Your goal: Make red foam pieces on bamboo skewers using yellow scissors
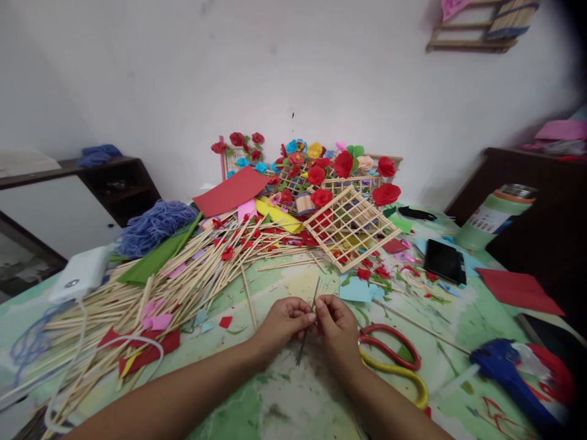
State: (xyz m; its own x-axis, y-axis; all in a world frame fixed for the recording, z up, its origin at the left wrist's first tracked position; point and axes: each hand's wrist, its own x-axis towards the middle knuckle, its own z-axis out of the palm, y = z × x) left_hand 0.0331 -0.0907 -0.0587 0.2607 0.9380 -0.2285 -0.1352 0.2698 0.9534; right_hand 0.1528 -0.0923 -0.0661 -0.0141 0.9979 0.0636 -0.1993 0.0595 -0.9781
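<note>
My left hand point(283, 322) and my right hand point(338, 327) meet over the middle of the green table point(284, 391). Both pinch a thin dark stick point(308, 324) that stands tilted between their fingertips. The fingers of each hand are curled closed around it. Red and yellow scissors point(394, 360) lie just right of my right hand. A big heap of bamboo sticks point(151, 293) spreads to the left of my left hand.
A bamboo lattice frame point(351, 227) and paper flowers point(321, 168) sit at the back. Blue yarn point(153, 225), coloured paper sheets point(232, 190), a black phone point(444, 261), a green flask point(493, 217) and a blue glue gun point(509, 370) surround the work spot. A white power bank point(80, 274) lies left.
</note>
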